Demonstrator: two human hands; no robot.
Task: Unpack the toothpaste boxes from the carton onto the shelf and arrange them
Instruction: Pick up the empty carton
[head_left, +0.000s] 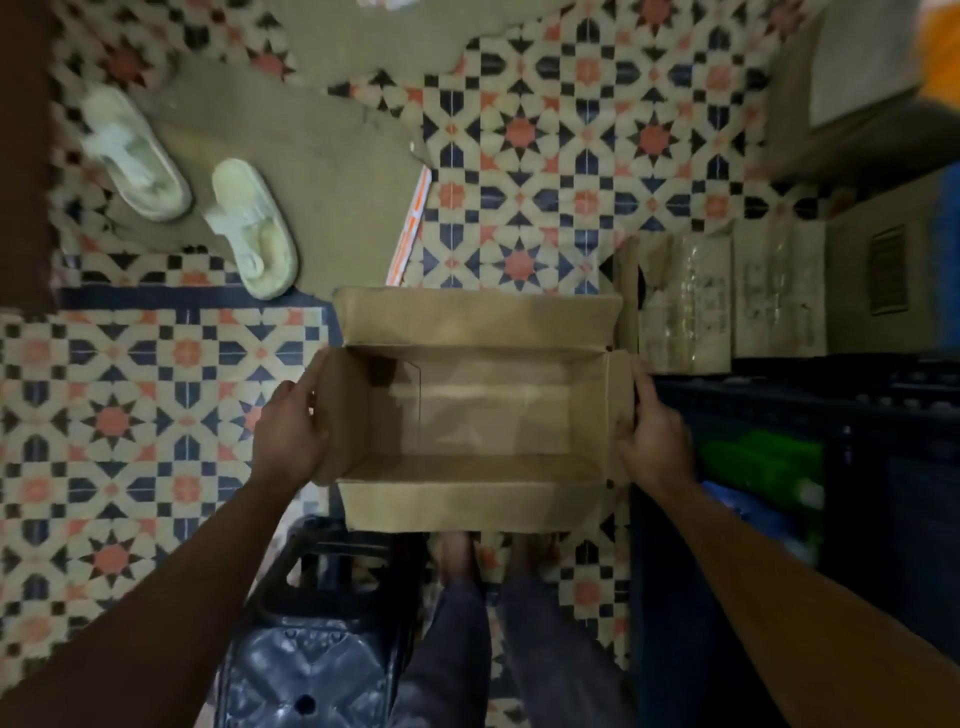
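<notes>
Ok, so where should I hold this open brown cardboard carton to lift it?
Take the open brown cardboard carton by its two short end walls, one hand coming in from each side, as the left hand and right hand do. The long flaps are folded outward and would likely bend, so they make a poor grip.

One view only: head cam, wide-angle, facing almost straight down. Arms (171, 587) enter from bottom corners; left hand (291, 431) and right hand (657, 439) land mid-frame, close, gripping the carton (493, 415) between them. Floor (519, 130) fills the frame beyond the hands; feet (457, 553) just under them.
</notes>
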